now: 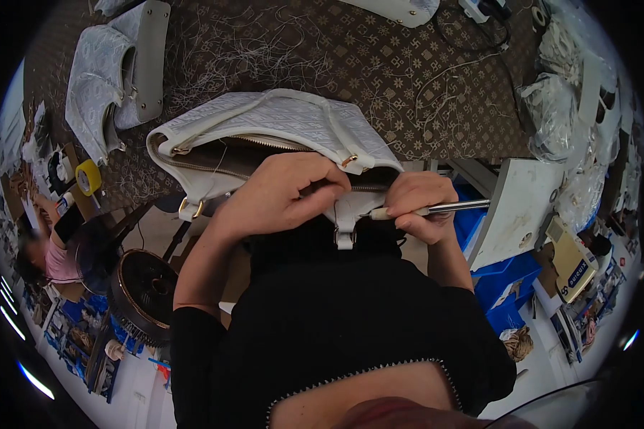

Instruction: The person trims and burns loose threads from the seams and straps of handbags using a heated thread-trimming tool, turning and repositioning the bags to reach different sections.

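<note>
white bag [293, 120] held by left hand [286, 191]; right hand [423, 197] grips a silver tool [461, 206].

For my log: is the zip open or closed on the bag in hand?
Open: the zipper teeth of the white bag stand in two parted rows, dark lining showing between.

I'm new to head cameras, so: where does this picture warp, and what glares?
Head view: surroundings curve towards the rim, corners black; head view: long white lights glare lower left; head view: slim silver metal rod in the right hand shines.
</note>
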The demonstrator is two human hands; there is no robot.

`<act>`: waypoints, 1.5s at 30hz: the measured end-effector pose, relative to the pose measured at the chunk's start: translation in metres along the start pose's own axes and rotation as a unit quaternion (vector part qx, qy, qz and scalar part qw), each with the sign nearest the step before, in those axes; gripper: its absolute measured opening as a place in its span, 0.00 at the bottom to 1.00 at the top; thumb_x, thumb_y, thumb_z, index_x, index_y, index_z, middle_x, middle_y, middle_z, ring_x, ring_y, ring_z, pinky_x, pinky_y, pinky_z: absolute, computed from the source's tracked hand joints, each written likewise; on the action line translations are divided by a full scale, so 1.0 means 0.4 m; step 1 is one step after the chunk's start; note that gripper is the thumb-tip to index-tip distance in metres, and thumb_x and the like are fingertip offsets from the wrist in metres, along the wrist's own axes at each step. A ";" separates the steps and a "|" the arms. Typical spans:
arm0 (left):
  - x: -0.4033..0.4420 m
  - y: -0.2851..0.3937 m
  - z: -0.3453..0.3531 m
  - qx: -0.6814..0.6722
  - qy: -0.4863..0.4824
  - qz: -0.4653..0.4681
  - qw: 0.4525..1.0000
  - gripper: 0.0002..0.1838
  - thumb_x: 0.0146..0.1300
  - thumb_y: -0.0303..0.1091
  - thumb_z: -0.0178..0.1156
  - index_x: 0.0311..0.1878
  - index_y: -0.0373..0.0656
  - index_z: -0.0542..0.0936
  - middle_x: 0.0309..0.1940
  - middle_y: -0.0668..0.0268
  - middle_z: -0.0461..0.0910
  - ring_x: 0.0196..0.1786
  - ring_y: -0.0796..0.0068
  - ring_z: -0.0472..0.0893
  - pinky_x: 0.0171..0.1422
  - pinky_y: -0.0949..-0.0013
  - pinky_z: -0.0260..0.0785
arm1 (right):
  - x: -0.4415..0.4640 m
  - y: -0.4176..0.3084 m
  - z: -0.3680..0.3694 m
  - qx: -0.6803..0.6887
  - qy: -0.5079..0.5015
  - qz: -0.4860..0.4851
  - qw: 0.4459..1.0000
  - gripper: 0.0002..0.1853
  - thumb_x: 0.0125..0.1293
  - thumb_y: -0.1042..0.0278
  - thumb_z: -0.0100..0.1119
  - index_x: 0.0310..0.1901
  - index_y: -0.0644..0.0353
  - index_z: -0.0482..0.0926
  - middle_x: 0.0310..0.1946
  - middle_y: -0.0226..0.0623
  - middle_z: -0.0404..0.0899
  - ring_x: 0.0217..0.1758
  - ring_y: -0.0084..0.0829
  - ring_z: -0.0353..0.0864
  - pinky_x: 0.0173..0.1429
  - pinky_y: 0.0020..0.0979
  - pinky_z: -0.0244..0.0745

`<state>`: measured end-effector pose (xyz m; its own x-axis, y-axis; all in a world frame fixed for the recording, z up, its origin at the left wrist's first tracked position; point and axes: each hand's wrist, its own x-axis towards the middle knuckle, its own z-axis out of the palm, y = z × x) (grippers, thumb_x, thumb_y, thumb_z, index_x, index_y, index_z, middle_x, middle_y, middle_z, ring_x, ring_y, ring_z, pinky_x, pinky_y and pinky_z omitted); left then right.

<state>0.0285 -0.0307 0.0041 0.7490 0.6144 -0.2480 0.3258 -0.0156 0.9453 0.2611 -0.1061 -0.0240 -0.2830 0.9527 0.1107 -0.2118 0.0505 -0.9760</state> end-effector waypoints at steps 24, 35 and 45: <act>-0.187 -0.005 -0.054 0.115 0.094 -0.025 0.989 0.30 0.45 0.52 0.69 0.47 0.39 0.79 0.45 0.60 0.78 0.48 0.62 0.77 0.52 0.66 0.70 | 0.065 -0.138 0.007 0.125 -0.135 -0.240 0.953 0.10 0.57 0.65 0.65 0.32 0.63 0.78 0.26 0.39 0.78 0.30 0.34 0.80 0.36 0.35 0.81; -0.083 0.047 -0.056 0.193 0.038 -0.008 0.980 0.21 0.50 0.48 0.65 0.39 0.39 0.83 0.37 0.61 0.81 0.39 0.63 0.78 0.42 0.68 0.70 | 0.040 -0.082 0.079 0.057 0.082 -0.063 0.993 0.08 0.52 0.69 0.65 0.29 0.65 0.80 0.20 0.38 0.78 0.22 0.31 0.78 0.29 0.27 0.75; -0.065 0.011 -0.052 -0.174 -0.056 -0.131 0.974 0.06 0.60 0.29 0.59 0.35 0.35 0.80 0.31 0.66 0.77 0.33 0.81 0.75 0.39 0.76 0.67 | 0.055 -0.049 0.069 -0.038 0.033 -0.055 0.997 0.07 0.50 0.70 0.66 0.30 0.63 0.81 0.20 0.37 0.78 0.24 0.31 0.78 0.30 0.26 0.73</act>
<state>-0.0016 -0.0303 0.0192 0.7310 0.4711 -0.4936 0.3133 0.4109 0.8562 0.2334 -0.0945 0.0029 -0.1994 0.9576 0.2081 -0.1669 0.1761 -0.9701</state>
